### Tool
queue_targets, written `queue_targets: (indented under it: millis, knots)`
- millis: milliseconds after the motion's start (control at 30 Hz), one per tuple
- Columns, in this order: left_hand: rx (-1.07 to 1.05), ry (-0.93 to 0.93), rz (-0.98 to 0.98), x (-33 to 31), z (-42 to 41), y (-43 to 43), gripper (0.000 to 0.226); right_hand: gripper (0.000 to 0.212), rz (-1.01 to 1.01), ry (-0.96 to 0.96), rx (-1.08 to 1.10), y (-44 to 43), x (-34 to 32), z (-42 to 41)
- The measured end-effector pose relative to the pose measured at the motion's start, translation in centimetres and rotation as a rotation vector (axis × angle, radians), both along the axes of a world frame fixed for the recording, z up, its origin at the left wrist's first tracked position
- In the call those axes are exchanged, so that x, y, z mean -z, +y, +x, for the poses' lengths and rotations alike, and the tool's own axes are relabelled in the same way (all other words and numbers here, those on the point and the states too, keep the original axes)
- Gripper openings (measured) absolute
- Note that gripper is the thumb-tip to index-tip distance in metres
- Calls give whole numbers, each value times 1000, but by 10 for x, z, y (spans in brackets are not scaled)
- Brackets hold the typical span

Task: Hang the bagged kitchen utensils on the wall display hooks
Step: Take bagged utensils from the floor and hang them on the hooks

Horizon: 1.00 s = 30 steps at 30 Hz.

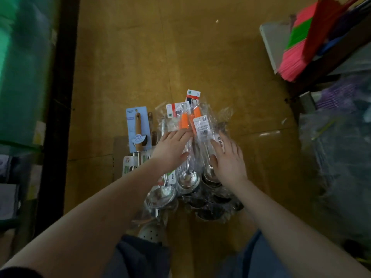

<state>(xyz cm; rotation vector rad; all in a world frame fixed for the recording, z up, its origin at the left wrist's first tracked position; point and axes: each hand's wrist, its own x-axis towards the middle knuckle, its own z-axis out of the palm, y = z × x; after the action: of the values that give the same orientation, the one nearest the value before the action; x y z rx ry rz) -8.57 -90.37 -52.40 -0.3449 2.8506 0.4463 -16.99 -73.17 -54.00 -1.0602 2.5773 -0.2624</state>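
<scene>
A heap of bagged kitchen utensils lies on the brown floor point(200, 57) in front of me. Steel ladles point(188, 180) in clear bags with orange handles point(184, 120) and white tags form its middle. A wooden-handled utensil on a blue card point(138, 129) lies at the left side. My left hand point(171, 148) rests flat, fingers straight, on the bags beside the orange handles. My right hand point(228, 159) lies flat with spread fingers on the bagged ladles to the right, just below a white tag point(202, 127). No wall hooks are in view.
A dark shelf post point(58, 97) and green-wrapped goods point(26, 67) stand at the left. Pink and green brooms point(313, 41) lean on a rack at the upper right, with plastic-wrapped stock point(337, 149) below them. My knees point(140, 257) are at the bottom.
</scene>
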Motion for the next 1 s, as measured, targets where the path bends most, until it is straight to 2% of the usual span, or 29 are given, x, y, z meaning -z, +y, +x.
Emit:
queue_targets:
  millis: [100, 233, 567, 800, 1000]
  knots:
    - [-28, -60, 81, -68, 12, 12, 52, 48, 18, -48, 22, 23, -69, 13]
    - [41, -100, 29, -174, 13, 25, 48, 41, -29, -86, 84, 45, -176, 14]
    - [179, 19, -17, -430, -24, 74, 36, 43, -61, 13, 132, 98, -428, -20]
    - [297, 145, -103, -544, -61, 115, 35, 34, -319, 218, 255, 137, -523, -24]
    - [440, 230, -27, -591, -84, 173, 41, 40, -356, 256, 429, 173, -575, -10]
